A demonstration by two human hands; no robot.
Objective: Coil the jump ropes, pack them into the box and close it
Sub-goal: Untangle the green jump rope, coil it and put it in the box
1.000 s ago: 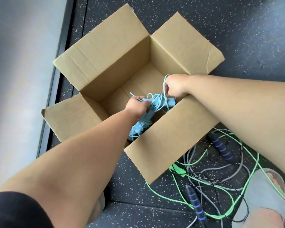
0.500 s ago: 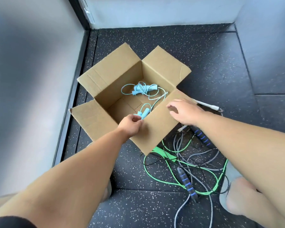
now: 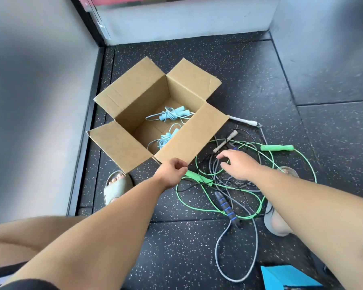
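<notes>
An open cardboard box stands on the dark floor with all four flaps spread. Two coiled light-blue jump ropes lie on its bottom. Right of the box sprawls a tangle of loose ropes: a green rope, a grey rope with black-and-blue foam handles, a wooden-handled one and a white-handled one. My left hand hovers near the front flap's edge, fingers loosely curled, holding nothing. My right hand hangs over the tangle with fingers spread, holding nothing.
Grey walls close in on the left, back and right, with a black frame strip along the left. My two sandalled feet flank the tangle. A blue object lies at the bottom right.
Both hands have let go of the blue rope, left the box and drawn back. The right hand has moved right, over the loose ropes. My view has pulled back and up.
</notes>
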